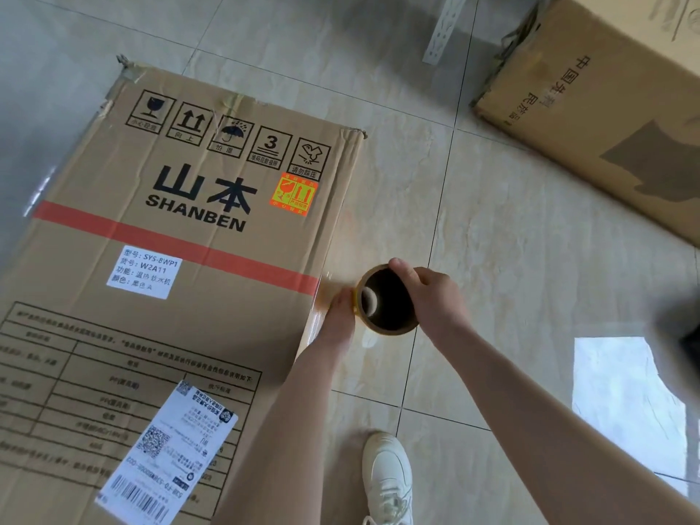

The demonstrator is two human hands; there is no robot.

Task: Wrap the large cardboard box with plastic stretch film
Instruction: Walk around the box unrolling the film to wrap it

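Note:
The large cardboard box, printed SHANBEN with a red stripe and white labels, fills the left of the head view. Clear stretch film lies shiny over its nearer part and right edge. A roll of film on a brown cardboard core stands on end just off the box's right side, and I look down into the core. My right hand grips the roll's far rim, thumb over the top. My left hand holds the roll's left side, between the roll and the box edge.
A second cardboard box lies on the tiled floor at the upper right. A white perforated metal bracket stands at the top. My white shoe is on the floor below the roll. Bright window reflection at lower right.

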